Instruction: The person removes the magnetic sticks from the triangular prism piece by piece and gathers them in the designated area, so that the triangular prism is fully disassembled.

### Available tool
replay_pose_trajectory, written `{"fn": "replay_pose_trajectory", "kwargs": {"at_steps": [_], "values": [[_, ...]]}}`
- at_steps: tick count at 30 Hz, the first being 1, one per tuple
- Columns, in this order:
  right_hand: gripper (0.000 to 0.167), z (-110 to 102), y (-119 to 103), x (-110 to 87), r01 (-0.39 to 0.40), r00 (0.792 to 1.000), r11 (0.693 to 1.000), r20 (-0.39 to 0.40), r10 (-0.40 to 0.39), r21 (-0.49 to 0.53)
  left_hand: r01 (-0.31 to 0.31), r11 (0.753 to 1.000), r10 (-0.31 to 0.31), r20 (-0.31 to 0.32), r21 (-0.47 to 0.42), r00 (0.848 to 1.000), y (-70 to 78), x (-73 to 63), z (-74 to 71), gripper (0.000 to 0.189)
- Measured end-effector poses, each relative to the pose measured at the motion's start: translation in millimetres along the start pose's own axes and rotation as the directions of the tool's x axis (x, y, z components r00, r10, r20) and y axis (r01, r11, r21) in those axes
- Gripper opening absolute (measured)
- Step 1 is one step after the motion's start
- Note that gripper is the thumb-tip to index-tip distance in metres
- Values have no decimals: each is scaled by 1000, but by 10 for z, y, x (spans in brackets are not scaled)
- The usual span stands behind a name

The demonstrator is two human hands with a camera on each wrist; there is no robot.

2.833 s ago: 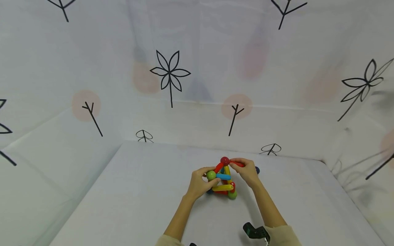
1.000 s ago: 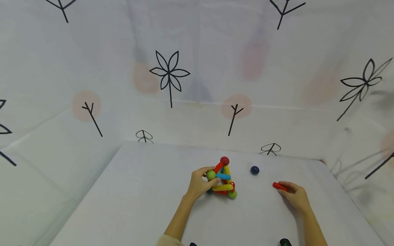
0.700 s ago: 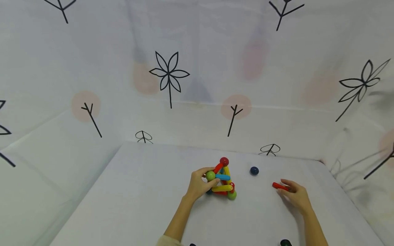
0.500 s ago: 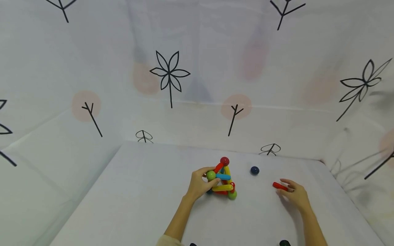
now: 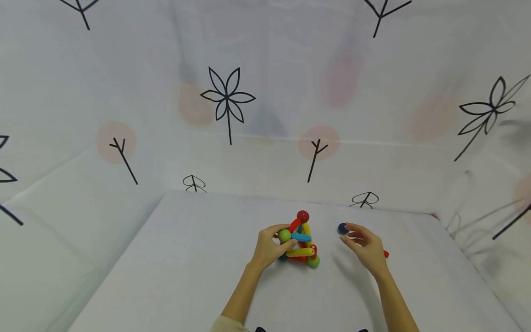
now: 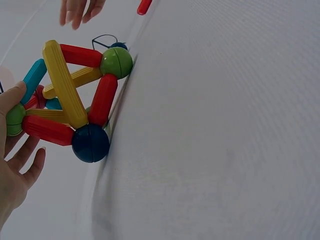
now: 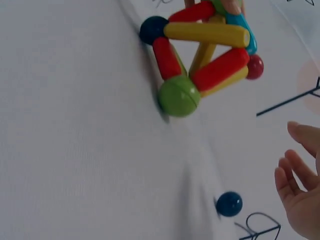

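My left hand grips a frame of coloured magnetic sticks and balls at its light green ball. Red, yellow and blue sticks join a red ball, a dark blue ball and another green ball at the frame's corners. My right hand holds nothing, its fingers loosely bent and apart from the thumb. Just past its fingertips a loose dark blue ball lies on the table, with a gap between them in the right wrist view. A red stick is mostly hidden behind the right hand.
The white table carries the frame, the loose ball and the red stick. A white cloth backdrop with printed plants closes off the back and sides.
My right hand carried the red stick from the frame to the right and let it go on the table. It has since moved left to the loose blue ball. The left hand stays put.
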State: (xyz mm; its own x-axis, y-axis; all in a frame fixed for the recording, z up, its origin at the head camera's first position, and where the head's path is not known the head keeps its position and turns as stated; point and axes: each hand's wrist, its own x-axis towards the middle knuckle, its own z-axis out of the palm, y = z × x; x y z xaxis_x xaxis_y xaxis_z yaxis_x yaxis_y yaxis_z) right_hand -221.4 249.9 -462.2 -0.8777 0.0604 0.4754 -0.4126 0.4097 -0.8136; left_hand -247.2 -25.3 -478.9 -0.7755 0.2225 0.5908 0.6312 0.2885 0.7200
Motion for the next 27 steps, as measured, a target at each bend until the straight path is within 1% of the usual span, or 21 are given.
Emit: {"fn": "replay_pose_trajectory", "kwargs": {"at_steps": [2,4,9,12,15,19,24,27], "values": [[37,87,-80,13,8,999,999,48,-10,37,1,1000,-1,4,-3,1000,0,2,0,35],[37,166,-145,23,7,996,999,86,-12,52,3,1000,-3,10,-7,1000,1,3,-2,35],[37,355,-232,45,17,979,1000,201,-20,17,-3,1000,3,8,-7,1000,6,-10,-10,36],[38,464,-242,46,25,966,1000,257,-23,-7,-24,1000,24,4,-7,1000,3,-25,-10,36],[38,559,-254,37,3,954,1000,301,-5,7,-42,999,42,0,-14,999,6,-41,-10,36],[34,635,-292,20,-33,940,999,340,19,34,-41,999,41,-5,-20,999,26,-55,-16,36],[28,680,-394,-8,-23,942,999,335,30,-24,-23,1000,24,6,-16,1000,29,-64,-28,35],[27,706,-473,-15,-5,944,999,330,16,-33,-12,1000,12,14,-17,1000,19,-70,-36,36]]}}
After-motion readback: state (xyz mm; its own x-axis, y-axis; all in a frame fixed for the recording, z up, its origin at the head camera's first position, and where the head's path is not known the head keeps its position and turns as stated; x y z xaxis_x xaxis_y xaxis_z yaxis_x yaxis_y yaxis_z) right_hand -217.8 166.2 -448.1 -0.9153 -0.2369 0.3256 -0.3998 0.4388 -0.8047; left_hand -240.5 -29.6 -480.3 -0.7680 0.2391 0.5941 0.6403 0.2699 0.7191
